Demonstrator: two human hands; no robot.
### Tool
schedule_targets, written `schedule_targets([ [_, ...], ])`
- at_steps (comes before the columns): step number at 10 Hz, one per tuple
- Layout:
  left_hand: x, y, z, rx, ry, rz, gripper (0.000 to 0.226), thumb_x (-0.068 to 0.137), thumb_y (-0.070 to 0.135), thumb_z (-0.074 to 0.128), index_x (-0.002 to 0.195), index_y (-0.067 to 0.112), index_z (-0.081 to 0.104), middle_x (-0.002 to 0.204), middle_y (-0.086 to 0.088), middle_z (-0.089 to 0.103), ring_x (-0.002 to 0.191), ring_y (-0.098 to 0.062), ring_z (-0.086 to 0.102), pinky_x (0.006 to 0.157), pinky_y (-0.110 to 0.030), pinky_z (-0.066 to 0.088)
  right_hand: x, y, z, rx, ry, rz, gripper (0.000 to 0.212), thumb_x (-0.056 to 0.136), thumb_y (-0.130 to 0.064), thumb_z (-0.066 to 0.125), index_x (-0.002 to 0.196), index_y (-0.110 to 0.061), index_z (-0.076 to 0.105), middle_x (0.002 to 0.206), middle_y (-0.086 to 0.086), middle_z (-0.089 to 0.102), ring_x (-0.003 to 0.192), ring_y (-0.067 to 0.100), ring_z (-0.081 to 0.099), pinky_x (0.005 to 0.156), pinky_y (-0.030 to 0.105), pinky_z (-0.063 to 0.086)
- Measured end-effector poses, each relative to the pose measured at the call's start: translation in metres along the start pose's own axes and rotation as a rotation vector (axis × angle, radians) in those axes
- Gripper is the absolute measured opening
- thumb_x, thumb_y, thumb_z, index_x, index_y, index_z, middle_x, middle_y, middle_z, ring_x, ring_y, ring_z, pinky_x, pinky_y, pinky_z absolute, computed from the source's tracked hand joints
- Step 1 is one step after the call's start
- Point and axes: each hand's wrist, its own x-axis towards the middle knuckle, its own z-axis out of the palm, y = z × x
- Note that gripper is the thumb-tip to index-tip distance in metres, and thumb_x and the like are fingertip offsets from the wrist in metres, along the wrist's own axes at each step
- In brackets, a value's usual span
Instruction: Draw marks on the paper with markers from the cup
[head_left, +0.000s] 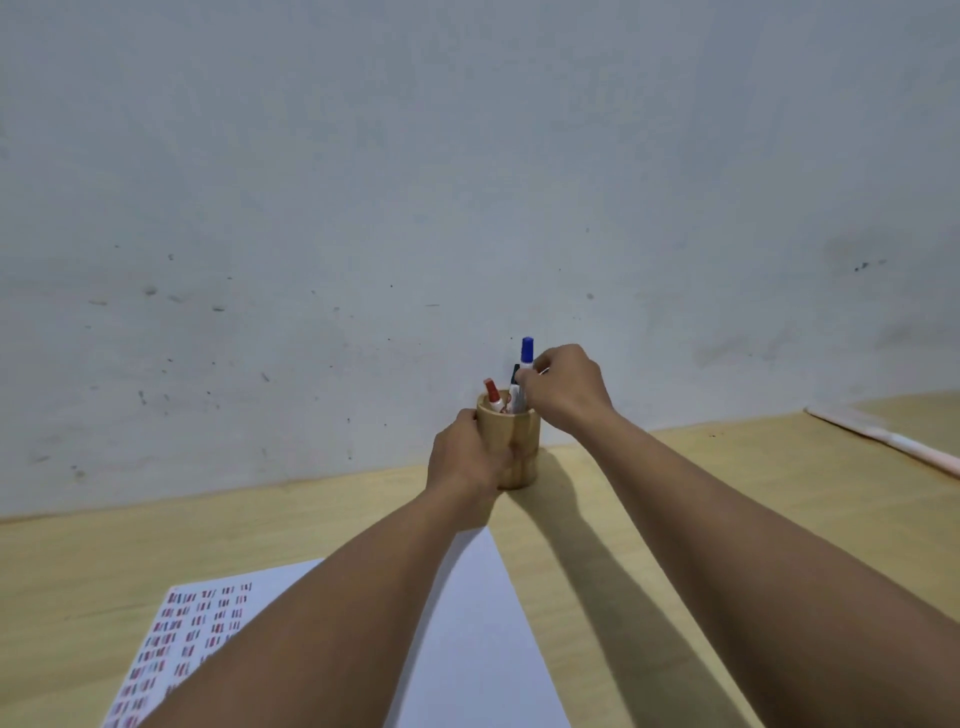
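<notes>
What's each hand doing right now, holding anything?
Left hand: closed around the wooden cup, steadying it on the table.
Right hand: fingers pinched on the blue-capped marker, which stands highest in the cup.

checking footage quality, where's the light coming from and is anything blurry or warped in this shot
Head view: the cup and forearms cast soft shadows toward the lower right, so light likely comes from the upper left; wide-angle bowing curves the table edge; the paper marks are soft and smeared; no glare.
</notes>
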Motion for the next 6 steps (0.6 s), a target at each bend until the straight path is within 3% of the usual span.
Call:
schedule_targets([
  [1,-0.001,-0.006,0.002,-0.087,-0.002,0.010,0.047,0.080,0.031,0.080,0.119,0.018,0.058,0.111,0.000,0.066,0.089,-0.018,0.061,0.059,-0.022,0.048,-0.002,0.007,0.002,-0.037,-0.056,0.072,0.032,0.096,-0.018,0.064,0.066,-0.007,0.063,0.058,0.001,0.050,0.051,0.013,0.044,0.048,0.026,0.031],
  [2,-0.001,-0.011,0.004,-0.108,-0.001,0.023,0.051,0.080,0.027,0.081,0.124,0.017,0.057,0.117,-0.002,0.067,0.100,-0.021,0.065,0.081,-0.037,0.059,-0.003,0.013,0.007,-0.033,-0.052,0.108,0.032,0.095,-0.020,0.065,0.078,0.007,0.072,0.065,0.009,0.052,0.055,0.021,0.043,0.052,0.027,0.032],
  [4,-0.001,-0.013,0.007,-0.066,0.008,0.021,0.055,0.085,0.026,0.078,0.133,0.014,0.054,0.125,-0.006,0.066,0.106,-0.024,0.064,0.084,-0.035,0.055,-0.010,0.013,0.003,-0.017,-0.013,0.064,0.027,0.096,-0.015,0.066,0.109,0.008,0.074,0.098,0.022,0.074,0.077,0.029,0.067,0.066,0.033,0.052],
  [5,-0.011,-0.007,-0.005,-0.051,0.005,-0.025,0.064,0.088,0.021,0.073,0.145,0.013,0.045,0.134,-0.009,0.061,0.114,-0.026,0.062,0.081,-0.029,0.046,-0.019,0.007,-0.005,0.043,0.014,0.070,0.040,0.095,-0.010,0.063,0.133,0.001,0.063,0.128,0.019,0.067,0.105,0.028,0.068,0.074,0.032,0.053],
  [6,-0.037,-0.004,-0.022,-0.066,0.032,-0.005,0.064,0.092,0.017,0.067,0.150,0.017,0.040,0.140,-0.009,0.057,0.119,-0.023,0.060,0.083,-0.024,0.042,-0.036,-0.001,-0.021,0.139,0.040,0.032,0.032,0.094,-0.015,0.062,0.125,-0.012,0.066,0.105,0.007,0.070,0.070,0.009,0.060,0.056,0.024,0.040],
])
